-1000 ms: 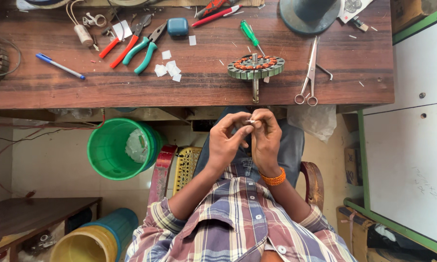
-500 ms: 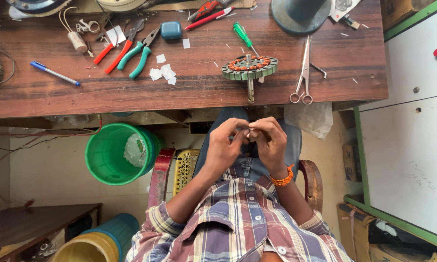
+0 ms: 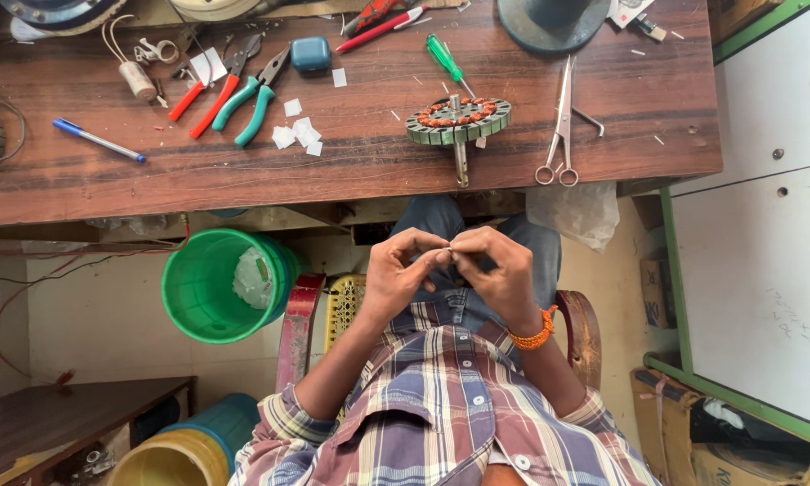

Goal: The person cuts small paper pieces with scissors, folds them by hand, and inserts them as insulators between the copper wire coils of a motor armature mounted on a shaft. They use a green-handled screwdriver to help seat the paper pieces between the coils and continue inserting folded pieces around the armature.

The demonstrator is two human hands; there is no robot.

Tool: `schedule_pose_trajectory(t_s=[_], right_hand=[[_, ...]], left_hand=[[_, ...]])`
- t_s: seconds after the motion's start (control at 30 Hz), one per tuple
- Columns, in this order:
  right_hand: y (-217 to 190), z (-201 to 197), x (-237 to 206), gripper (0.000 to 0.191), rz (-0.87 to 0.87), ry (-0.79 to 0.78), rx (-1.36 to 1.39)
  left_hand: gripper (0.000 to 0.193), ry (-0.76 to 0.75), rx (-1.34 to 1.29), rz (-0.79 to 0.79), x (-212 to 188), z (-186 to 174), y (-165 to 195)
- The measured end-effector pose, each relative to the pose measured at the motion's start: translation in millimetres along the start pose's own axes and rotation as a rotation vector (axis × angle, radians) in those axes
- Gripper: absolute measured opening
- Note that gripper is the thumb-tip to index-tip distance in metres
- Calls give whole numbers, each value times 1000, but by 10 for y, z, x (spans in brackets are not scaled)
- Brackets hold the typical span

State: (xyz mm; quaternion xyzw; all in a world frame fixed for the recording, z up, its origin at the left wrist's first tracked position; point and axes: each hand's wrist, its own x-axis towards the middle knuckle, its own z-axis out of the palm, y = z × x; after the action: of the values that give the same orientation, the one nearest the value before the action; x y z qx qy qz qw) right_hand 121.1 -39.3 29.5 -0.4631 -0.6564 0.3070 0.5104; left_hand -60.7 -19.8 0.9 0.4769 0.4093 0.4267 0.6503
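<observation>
Wooden desk (image 3: 351, 171) above, left hand (image 3: 396, 279) and right hand (image 3: 499, 274) meet in the lap — fingers pinched shut on something too small to identify — steadiness matters.

Left hand (image 3: 403, 270): raised before the chest, fingers curled, fingertips pinched together.
Right hand (image 3: 499, 270): mirrors it, fingertips meeting the left's.
Forearms: bent inward, elbows apart.
</observation>
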Motion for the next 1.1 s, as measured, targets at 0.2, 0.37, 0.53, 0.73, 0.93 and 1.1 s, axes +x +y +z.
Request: schedule_pose_trajectory(t_s=[0.2,0.37,0.53,0.73,0.93,1.1], right_hand=[[-136,-102,29,17,-175,-33,-101],[-217,-110,39,17,-234,-18,-128],[-215,-151,33,17,-119,-50,1],[-101,-175,-31,11,223,-69,266],[-13,-62,-100,15,365,-1,391],[62,101,-153,16,376,66,421]], left_hand=[[10,-15,-56,17,-66,115,83],[6,7,63,90,-116,155,228],[5,20,241,295,-146,133,338],[12,26,440,582,-108,162,412],[16,53,586,732,-66,182,471],[16,78,658,729,-37,164,466]])
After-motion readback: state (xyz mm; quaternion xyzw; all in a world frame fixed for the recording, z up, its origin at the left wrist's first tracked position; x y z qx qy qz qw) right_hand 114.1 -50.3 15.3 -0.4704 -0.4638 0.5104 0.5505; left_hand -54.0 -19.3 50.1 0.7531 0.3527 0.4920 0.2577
